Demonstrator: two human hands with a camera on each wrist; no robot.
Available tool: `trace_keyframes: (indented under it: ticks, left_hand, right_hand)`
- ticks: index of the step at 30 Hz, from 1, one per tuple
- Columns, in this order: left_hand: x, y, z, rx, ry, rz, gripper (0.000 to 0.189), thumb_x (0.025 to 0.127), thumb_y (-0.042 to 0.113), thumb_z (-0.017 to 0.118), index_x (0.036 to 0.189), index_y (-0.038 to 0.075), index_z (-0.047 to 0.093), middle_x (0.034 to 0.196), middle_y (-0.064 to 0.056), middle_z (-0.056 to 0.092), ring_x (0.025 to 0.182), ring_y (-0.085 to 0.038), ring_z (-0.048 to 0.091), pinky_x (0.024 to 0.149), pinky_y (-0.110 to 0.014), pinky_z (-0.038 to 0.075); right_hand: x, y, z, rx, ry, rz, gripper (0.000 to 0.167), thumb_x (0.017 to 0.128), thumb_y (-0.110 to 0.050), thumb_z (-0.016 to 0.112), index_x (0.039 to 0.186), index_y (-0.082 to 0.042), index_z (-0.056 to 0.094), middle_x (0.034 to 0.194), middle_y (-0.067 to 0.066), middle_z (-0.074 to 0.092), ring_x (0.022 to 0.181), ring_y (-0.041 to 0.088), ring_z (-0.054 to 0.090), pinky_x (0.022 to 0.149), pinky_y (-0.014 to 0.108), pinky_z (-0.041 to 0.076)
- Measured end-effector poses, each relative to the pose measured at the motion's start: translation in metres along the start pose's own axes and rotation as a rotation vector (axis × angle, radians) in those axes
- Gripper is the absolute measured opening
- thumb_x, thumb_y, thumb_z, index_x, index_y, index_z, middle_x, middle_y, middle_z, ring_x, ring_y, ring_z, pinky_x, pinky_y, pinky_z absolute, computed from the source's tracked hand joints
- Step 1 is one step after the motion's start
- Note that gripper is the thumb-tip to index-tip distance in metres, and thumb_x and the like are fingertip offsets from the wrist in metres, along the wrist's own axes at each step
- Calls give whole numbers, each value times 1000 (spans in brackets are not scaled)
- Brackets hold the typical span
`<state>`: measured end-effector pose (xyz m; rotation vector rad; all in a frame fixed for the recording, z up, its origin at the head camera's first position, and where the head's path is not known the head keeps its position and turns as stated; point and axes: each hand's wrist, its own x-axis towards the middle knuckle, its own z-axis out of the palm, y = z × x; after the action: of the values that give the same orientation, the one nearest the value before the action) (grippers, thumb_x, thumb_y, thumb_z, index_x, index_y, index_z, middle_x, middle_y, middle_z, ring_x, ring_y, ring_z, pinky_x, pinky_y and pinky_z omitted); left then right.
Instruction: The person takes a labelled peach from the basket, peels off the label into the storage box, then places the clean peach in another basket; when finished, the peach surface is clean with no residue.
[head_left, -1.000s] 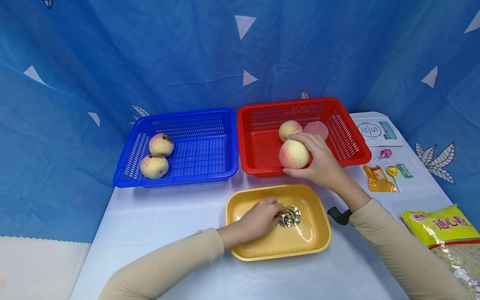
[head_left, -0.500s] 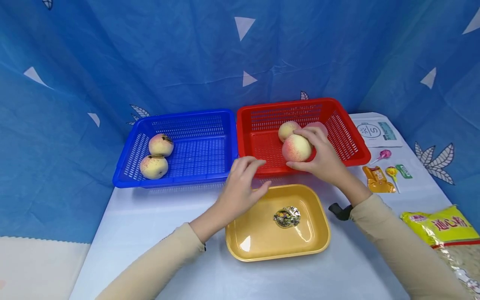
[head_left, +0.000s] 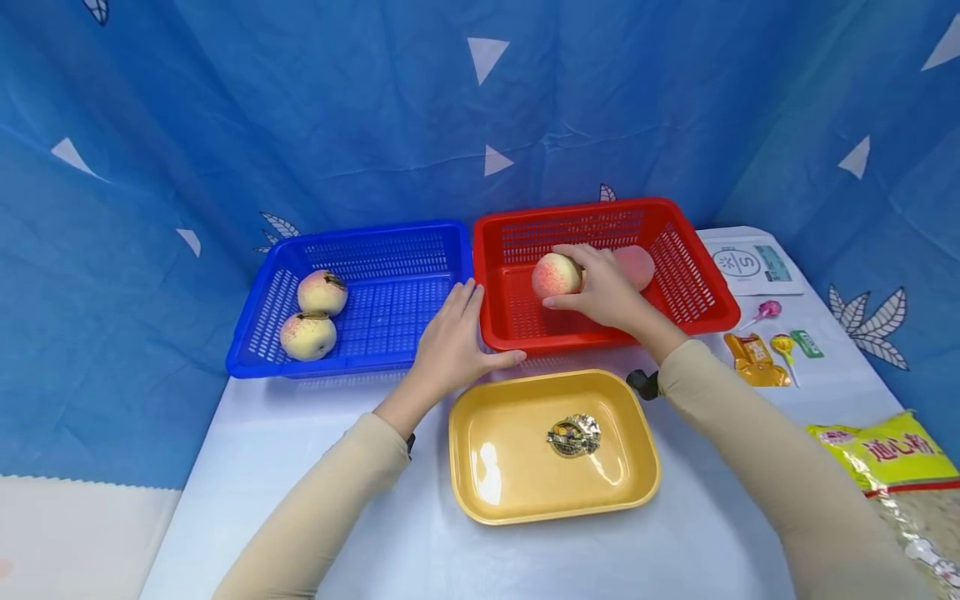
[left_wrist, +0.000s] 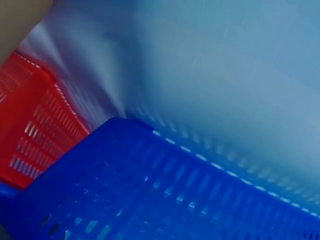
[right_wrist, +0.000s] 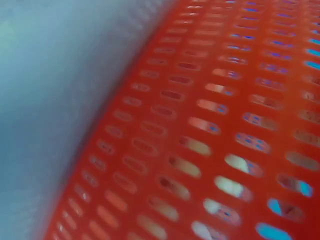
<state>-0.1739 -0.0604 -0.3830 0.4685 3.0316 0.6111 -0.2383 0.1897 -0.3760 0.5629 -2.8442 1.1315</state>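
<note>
My right hand (head_left: pixel 606 287) pinches a peach (head_left: pixel 556 277) between thumb and fingers, inside the red basket (head_left: pixel 504 340). A pinkish peach (head_left: pixel 635 265) lies in the same basket behind that hand; another pale peach there is almost wholly hidden by the fingers. With fingers spread straight, my left hand (head_left: pixel 450 343) is at the front corner where the blue basket (head_left: pixel 360 362) meets the red one. Two peaches, an upper one (head_left: pixel 322 292) and a lower one (head_left: pixel 307 335), sit at the blue basket's left end. The right wrist view is filled with the red basket's slotted wall (right_wrist: pixel 165 130).
In front of the baskets stands a yellow tray (head_left: pixel 517 500) with a shiny round wrapper (head_left: pixel 574 436) in it. To the right lie an orange packet (head_left: pixel 756 360), two lollipops (head_left: pixel 783 343), a green packet (head_left: pixel 807 342), a white pouch (head_left: pixel 750 262) and a yellow-topped bag (head_left: pixel 885 450).
My left hand has left the wrapper in the tray and moved up to the baskets, its fingers straightening. My right hand has carried the peach left and farther into the red basket.
</note>
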Motion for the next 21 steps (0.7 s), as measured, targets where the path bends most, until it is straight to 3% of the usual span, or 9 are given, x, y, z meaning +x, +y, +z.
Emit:
trace_keyframes:
  ticks: [5,11,17,21]
  left_hand:
    - [1,-4,3,-16,-47,-7,116,76,72,68,159,7,20,167,-10,19,156,-28,13,122,-50,26]
    - [0,-5,4,-24,-38,-6,116,76,73,68,159,7,20,167,-10,18,156,-26,11,123,-48,24]
    - [0,-6,5,-14,-34,0,117,76,75,66,159,7,20,167,-9,17,156,-26,11,124,-47,23]
    - [0,-5,6,-10,-35,-3,116,76,76,65,159,7,20,167,-8,16,156,-25,11,124,-46,23]
  right_hand:
    - [15,4,11,-33,-109,16,79,79,-28,85,146,-10,48,138,12,54,129,31,40,109,53,42]
    - [30,9,22,-125,-206,3,80,81,-26,82,149,-9,43,144,11,53,129,32,43,112,54,40]
    - [43,11,32,-245,-229,-60,79,85,-28,79,149,-3,40,151,18,46,138,36,41,120,55,28]
    - [48,11,35,-291,-233,-54,78,87,-27,77,150,-2,38,153,20,43,141,39,37,122,56,22]
